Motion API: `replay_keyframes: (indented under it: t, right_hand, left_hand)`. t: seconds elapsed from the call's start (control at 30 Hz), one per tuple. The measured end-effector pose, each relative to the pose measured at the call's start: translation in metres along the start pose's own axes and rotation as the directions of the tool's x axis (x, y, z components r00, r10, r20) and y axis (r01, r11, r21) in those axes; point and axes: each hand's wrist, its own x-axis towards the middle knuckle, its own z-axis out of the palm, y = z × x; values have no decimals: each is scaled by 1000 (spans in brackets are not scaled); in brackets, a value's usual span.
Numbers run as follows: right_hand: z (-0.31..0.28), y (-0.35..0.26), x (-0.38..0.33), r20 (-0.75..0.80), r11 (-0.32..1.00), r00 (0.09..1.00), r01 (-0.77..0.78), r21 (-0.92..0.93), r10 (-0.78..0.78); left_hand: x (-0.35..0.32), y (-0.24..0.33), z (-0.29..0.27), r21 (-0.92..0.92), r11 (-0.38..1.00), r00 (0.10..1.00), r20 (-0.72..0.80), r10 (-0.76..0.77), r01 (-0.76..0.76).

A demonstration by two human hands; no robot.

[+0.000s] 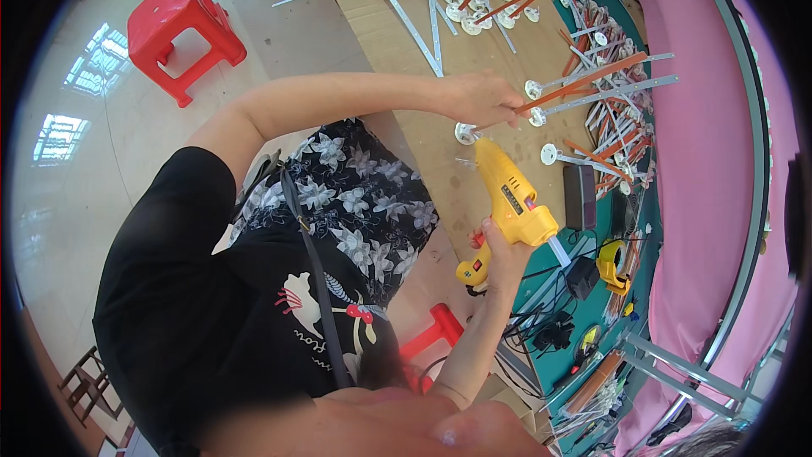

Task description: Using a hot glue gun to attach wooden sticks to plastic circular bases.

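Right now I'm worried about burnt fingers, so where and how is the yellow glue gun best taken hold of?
Probably by the handle of the yellow glue gun, coming from behind, opposite the nozzle, wrapping it as the right hand does. The handle juts off the barrel at an angle, with the red trigger on its front, away from the nozzle.

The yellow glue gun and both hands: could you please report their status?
Left grip on an orange-brown stick. Right grip around the yellow glue gun, nozzle near a white disc. Black box beside the gun.
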Motion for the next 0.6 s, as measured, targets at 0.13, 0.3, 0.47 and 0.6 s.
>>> replay_keyframes:
  t: [0.13,0.3,0.47,0.6]
  right_hand:
    - [-2,1,0,12,1000,1000,-4,-18,4]
    - [-5,9,-2,-8,1000,1000,12,28,-12]
    - [-21,26,-6,-33,959,999,39,281,-31]
    - [-27,37,2,-31,883,999,50,466,-40]
  left_hand:
    - [0,2,0,53,998,998,45,-39,37]
    - [-1,2,-1,0,1000,1000,7,-6,6]
    - [-1,-5,-2,107,992,995,66,-78,71]
    - [-16,-35,12,135,990,999,39,36,-41]
